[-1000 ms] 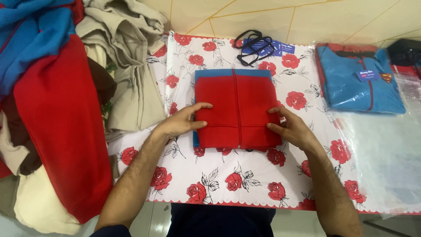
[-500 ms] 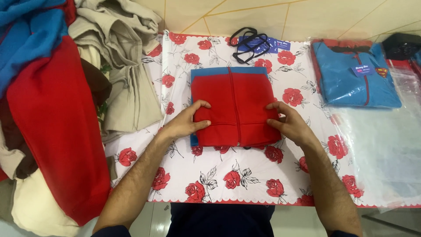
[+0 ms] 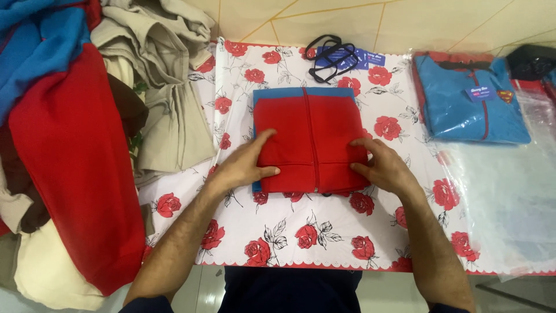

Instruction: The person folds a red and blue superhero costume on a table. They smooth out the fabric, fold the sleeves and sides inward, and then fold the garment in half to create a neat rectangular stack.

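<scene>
Folded red fabric garment with blue trim and a centre zip (image 3: 310,142) lies square in the middle of the white tablecloth printed with red roses (image 3: 313,232), with bare cloth showing on all four sides. Widest free strip is at the near scalloped edge, in front of the garment. The cloth's left edge is crowded by a heap of loose beige garments (image 3: 168,87) and a big red and blue fabric pile (image 3: 63,150), both overlapping the table side. To the right, a clear plastic bag (image 3: 509,197) lies flat over the cloth, well apart from the folded piece.

At far right sits a folded blue garment in clear wrap (image 3: 469,98), carrying a small blue rectangular label and a small red and yellow badge. Just beyond the folded red garment, black cord loops (image 3: 330,55) lie on blue rectangular paper tags (image 3: 356,58), near the far edge.

Left hand (image 3: 246,165) rests flat on the garment's left near corner, fingers spread, thumb on top. Right hand (image 3: 385,165) mirrors it on the right near corner. Both are open-palmed, pressing, not clutching anything. Forearms angle in from the bottom corners.
</scene>
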